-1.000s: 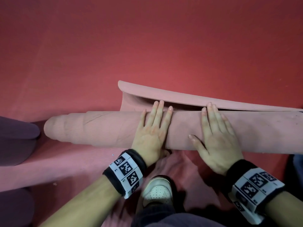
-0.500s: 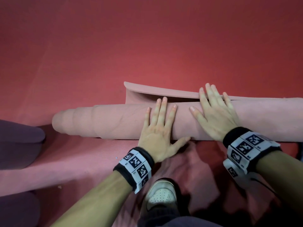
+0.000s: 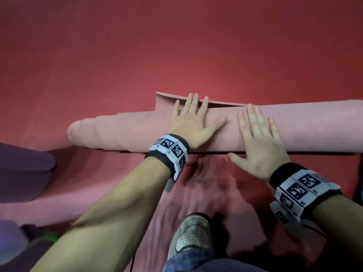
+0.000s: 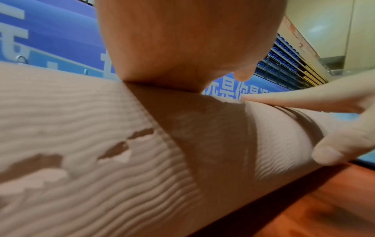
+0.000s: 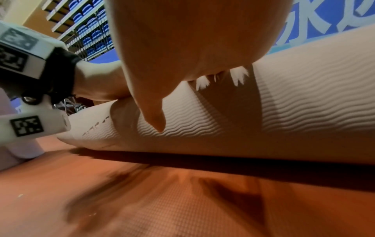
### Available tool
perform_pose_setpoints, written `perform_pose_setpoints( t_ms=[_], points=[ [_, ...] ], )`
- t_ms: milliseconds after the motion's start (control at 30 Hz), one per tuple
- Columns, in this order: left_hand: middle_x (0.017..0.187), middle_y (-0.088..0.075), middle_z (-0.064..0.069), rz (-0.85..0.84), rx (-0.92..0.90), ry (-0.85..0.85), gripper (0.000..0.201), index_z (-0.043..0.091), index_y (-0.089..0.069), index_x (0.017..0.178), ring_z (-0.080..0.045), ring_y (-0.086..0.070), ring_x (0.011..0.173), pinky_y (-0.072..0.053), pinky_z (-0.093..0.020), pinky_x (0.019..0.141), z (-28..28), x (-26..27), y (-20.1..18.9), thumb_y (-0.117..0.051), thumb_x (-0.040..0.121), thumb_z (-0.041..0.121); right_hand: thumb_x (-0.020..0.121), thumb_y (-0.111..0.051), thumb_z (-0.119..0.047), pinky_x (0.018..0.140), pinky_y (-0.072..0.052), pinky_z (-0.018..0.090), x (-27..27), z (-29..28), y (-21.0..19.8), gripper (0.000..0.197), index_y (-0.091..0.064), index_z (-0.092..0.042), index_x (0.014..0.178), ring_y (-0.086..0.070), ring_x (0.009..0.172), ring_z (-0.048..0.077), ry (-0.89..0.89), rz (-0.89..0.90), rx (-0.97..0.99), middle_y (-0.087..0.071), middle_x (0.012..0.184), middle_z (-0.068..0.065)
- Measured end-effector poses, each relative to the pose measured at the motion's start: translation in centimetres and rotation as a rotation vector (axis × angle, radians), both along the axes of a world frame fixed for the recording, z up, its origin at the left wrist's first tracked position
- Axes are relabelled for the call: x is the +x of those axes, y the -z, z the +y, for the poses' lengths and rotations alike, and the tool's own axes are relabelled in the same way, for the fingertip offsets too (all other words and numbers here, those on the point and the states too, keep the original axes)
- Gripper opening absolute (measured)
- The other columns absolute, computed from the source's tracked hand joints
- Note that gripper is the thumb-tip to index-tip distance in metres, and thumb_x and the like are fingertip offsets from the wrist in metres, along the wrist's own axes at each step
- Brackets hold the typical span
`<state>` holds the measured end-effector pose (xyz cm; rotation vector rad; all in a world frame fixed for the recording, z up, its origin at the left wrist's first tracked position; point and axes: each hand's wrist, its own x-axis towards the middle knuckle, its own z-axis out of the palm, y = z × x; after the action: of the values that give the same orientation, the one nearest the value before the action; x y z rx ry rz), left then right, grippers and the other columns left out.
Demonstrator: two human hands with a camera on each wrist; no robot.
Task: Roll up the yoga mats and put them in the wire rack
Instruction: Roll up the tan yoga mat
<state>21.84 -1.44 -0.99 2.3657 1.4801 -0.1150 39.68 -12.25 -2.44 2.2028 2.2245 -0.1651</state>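
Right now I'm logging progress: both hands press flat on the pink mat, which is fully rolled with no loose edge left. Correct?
Not quite. The left hand and right hand do press flat on the pink mat, but it is not fully rolled: the head view shows a loose edge still lifted beyond the roll.

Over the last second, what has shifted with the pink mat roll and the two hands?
The pink mat roll has rolled further away from the person, taking up more of the loose flap. The left hand has slid forward, fingertips now at the flap's edge; the right hand dropped back to the near side. Both stay flat, pressing, gripping nothing. The roll's left end is still telescoped, the shoe unmoved.
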Motion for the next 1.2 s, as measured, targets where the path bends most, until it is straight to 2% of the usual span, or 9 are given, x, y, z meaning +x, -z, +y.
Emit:
perform_pose_setpoints(
  t_ms=[167, 300, 400, 467, 567, 633, 800, 967, 1200],
  points=[
    [0.169, 0.001, -0.003, -0.001, 0.141, 0.098, 0.11, 0.021, -0.002, 0.16, -0.021, 0.013, 0.154, 0.007, -0.056, 0.122, -1.2, -0.9, 0.7, -0.013, 0.075, 0.09, 0.062, -0.075, -0.067, 0.121, 0.006, 0.044, 0.5, 1.3, -0.2, 0.138, 0.011, -0.014, 0.156, 0.016, 0.151, 0.023, -0.016, -0.07, -0.049, 0.017, 0.164, 0.01],
    [0.167, 0.007, -0.01, 0.118, 0.22, 0.196, 0.14, 0.023, 0.007, 0.159, -0.031, 0.011, 0.153, 0.004, -0.059, 0.121, -2.0, -1.4, 1.6, -0.053, 0.055, 0.095, 0.048, -0.086, -0.065, 0.123, 0.003, 0.046, 0.5, 3.0, -0.2, 0.154, 0.015, -0.017, 0.155, 0.012, 0.152, 0.025, 0.019, -0.106, -0.056, 0.013, 0.164, 0.011],
    [0.166, 0.01, -0.014, 0.232, 0.294, 0.182, 0.153, 0.024, 0.009, 0.158, -0.038, 0.011, 0.152, 0.001, -0.063, 0.12, -1.5, -0.9, 2.1, -0.077, 0.046, 0.082, 0.041, -0.092, -0.057, 0.123, -0.004, 0.046, 0.3, 3.8, 0.1, 0.16, 0.014, -0.021, 0.155, 0.002, 0.152, 0.027, 0.056, -0.145, -0.022, 0.006, 0.164, 0.012],
    [0.166, 0.011, -0.016, 0.252, 0.35, 0.178, 0.149, 0.026, 0.01, 0.158, -0.041, 0.012, 0.151, 0.001, -0.063, 0.12, -0.9, -0.6, 2.4, -0.085, 0.05, 0.065, 0.045, -0.094, -0.043, 0.123, -0.006, 0.046, 0.4, 4.2, 0.2, 0.154, 0.011, -0.022, 0.156, -0.002, 0.152, 0.028, 0.056, -0.153, 0.0, 0.002, 0.164, 0.013],
    [0.166, 0.002, -0.016, 0.253, 0.417, 0.171, 0.136, 0.029, 0.008, 0.158, -0.04, 0.006, 0.152, -0.002, -0.062, 0.119, -0.4, -0.5, 2.6, -0.083, 0.058, 0.039, 0.054, -0.09, -0.03, 0.122, -0.007, 0.045, 0.6, 4.8, 0.3, 0.138, 0.001, -0.022, 0.157, -0.011, 0.15, 0.029, 0.047, -0.168, 0.028, -0.013, 0.162, 0.014],
    [0.166, -0.007, -0.015, 0.243, 0.435, 0.164, 0.13, 0.029, 0.005, 0.158, -0.039, 0.0, 0.152, -0.005, -0.063, 0.119, -0.6, -0.5, 3.0, -0.08, 0.06, 0.034, 0.054, -0.09, -0.028, 0.122, -0.009, 0.046, 0.6, 4.6, 0.6, 0.132, -0.008, -0.021, 0.157, -0.016, 0.149, 0.03, 0.051, -0.173, 0.051, -0.021, 0.159, 0.015],
    [0.16, -0.03, -0.017, 0.114, 0.543, 0.156, 0.111, 0.028, -0.018, 0.158, -0.032, -0.022, 0.15, -0.012, -0.059, 0.119, -2.7, -1.5, 4.6, -0.076, 0.064, 0.017, 0.053, -0.09, -0.019, 0.12, -0.015, 0.052, -0.1, 2.2, 1.8, 0.123, -0.02, -0.015, 0.155, -0.021, 0.145, 0.036, 0.058, -0.154, 0.144, -0.025, 0.156, 0.02],
    [0.158, -0.034, -0.012, 0.061, 0.502, 0.156, 0.112, 0.034, -0.018, 0.157, -0.027, -0.032, 0.145, -0.017, -0.054, 0.117, -5.2, -2.3, 4.5, -0.074, 0.062, 0.015, 0.055, -0.087, -0.009, 0.119, -0.012, 0.052, -1.4, -1.0, 2.3, 0.116, -0.026, -0.014, 0.153, -0.02, 0.146, 0.036, 0.093, -0.1, 0.208, -0.024, 0.156, 0.021],
    [0.154, -0.039, -0.013, 0.029, 0.433, 0.154, 0.109, 0.033, -0.023, 0.157, -0.029, -0.035, 0.143, -0.017, -0.053, 0.116, -10.3, -3.6, 4.1, -0.078, 0.063, 0.031, 0.048, -0.086, -0.009, 0.119, -0.01, 0.052, -1.8, -5.4, 2.3, 0.116, -0.034, -0.012, 0.151, -0.025, 0.145, 0.038, 0.068, -0.047, 0.163, -0.028, 0.155, 0.021]
  ],
)
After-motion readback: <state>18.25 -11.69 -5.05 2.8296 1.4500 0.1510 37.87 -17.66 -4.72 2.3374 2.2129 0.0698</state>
